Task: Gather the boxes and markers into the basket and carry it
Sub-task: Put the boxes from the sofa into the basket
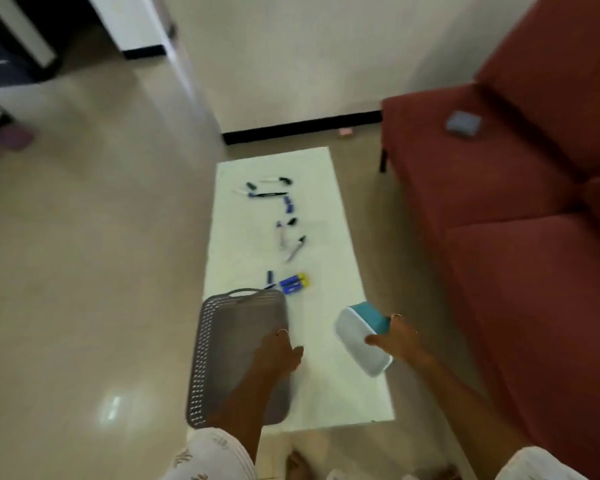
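A grey perforated basket (222,344) with a handle rests on the near left part of the white table (326,237). My left hand (279,355) grips its right rim. My right hand (399,337) holds a teal box with a white lid (357,332), tilted, just above the table's right edge. Several markers (284,216) lie scattered along the middle and far part of the table. A small blue and yellow box (294,284) lies just beyond the basket's far end.
A red sofa (520,209) runs along the right side of the table, with a small grey-blue object (463,123) on its seat. Beige tiled floor spreads to the left. My bare foot (296,462) shows below the table's near edge.
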